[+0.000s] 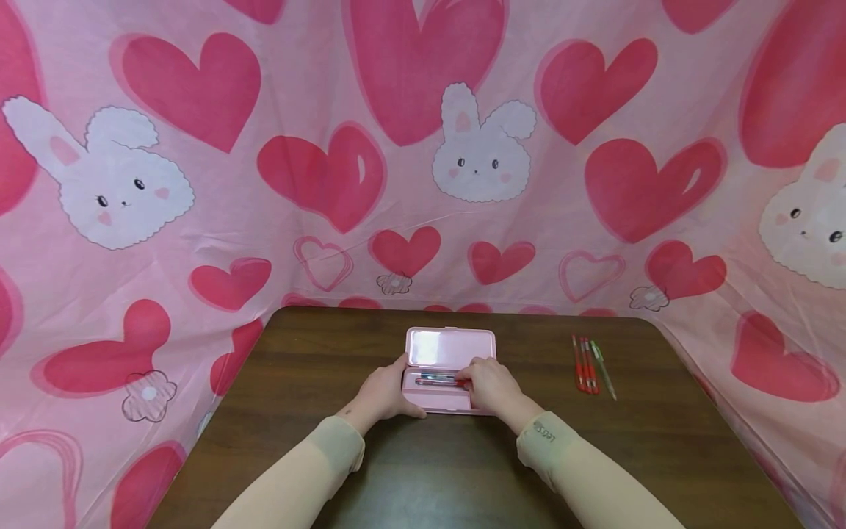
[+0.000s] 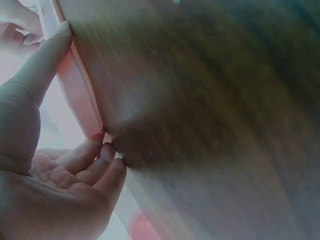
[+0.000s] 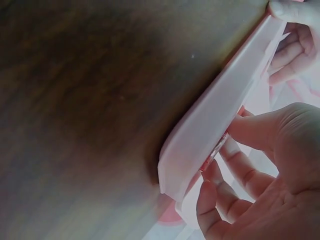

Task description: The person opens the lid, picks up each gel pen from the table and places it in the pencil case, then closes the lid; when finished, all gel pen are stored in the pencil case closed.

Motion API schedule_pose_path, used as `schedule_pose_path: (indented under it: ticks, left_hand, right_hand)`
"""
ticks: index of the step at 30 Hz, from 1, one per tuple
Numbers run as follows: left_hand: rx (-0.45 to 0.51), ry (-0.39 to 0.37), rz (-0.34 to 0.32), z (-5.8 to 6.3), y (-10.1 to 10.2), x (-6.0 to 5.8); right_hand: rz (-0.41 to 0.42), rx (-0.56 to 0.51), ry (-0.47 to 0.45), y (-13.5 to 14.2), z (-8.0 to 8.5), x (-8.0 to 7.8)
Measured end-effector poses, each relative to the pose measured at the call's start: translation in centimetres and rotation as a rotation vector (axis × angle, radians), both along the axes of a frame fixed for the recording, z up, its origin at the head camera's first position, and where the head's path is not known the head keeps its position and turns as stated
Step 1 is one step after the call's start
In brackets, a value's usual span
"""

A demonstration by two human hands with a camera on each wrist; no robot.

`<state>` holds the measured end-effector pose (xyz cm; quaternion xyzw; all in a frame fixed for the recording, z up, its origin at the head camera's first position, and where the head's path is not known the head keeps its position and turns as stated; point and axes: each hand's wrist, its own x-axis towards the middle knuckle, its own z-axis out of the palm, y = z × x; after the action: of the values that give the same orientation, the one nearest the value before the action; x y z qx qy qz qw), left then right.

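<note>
Red pen (image 1: 436, 383) in open pink case (image 1: 436, 399), pinched by right hand (image 1: 494, 383), which hides case's right part. Bluish pen (image 1: 436, 375) just behind. Left hand (image 1: 382, 393) grips left end. Worktop (image 1: 429, 477), right: three red pens (image 1: 586, 367), green pen (image 1: 603, 369).

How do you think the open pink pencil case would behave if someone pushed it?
The pencil case would probably keep its shape, as it looks straight-edged and rigid. Its lid, opened along the far edge, might swing if jolted. The slim pens inside could roll.
</note>
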<state>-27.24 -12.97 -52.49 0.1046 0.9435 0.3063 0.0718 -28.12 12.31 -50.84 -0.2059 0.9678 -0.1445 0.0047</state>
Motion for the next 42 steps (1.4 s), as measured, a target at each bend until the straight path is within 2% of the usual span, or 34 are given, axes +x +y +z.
schedule_pose_path:
  ticks: [11, 21, 26, 30, 36, 42]
  left_hand:
    - [0.016, -0.035, 0.010, 0.0, 0.1, 0.2]
    - [0.020, -0.002, -0.014, 0.3, 0.0, 0.2]
    - [0.017, -0.002, -0.014, 0.4, 0.0, 0.3]
    - [0.038, -0.011, -0.009, 0.3, 0.0, 0.3]
    - [0.022, -0.009, -0.005, 0.1, 0.0, 0.2]
    - [0.037, -0.013, -0.004, 0.5, 0.0, 0.5]
  right_hand:
    - [-0.033, 0.022, -0.057, -0.2, 0.4, -0.2]
    - [-0.038, -0.011, -0.066, 0.2, 0.4, -0.1]
    - [-0.030, -0.019, -0.036, 0.5, 0.4, 0.1]
    - [-0.056, -0.023, -0.005, 1.1, 0.6, 0.3]
    - [-0.085, -0.025, 0.080, 2.1, 0.5, 0.3]
    - [-0.096, -0.094, 0.171, 3.6, 0.9, 0.1]
